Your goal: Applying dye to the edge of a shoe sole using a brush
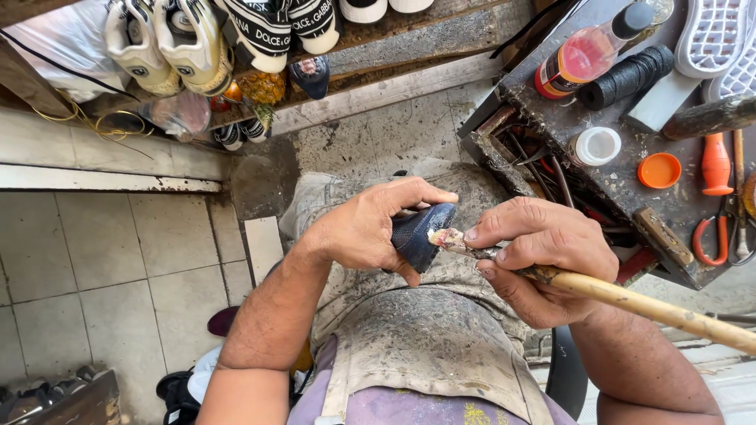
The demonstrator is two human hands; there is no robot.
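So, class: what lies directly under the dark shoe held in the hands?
Under the dark shoe shows a stained apron over the lap. The left hand covers the shoe's rear; the right hand holds a brush at its edge.

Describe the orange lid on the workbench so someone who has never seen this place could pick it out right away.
Look at the dark, grimy workbench to the right of the person's right hand. Near its middle, just right of a white round jar, lies the orange lid, flat and open side up. The orange tool handle beside it is long and bulb-shaped, while the lid is a shallow round disc.
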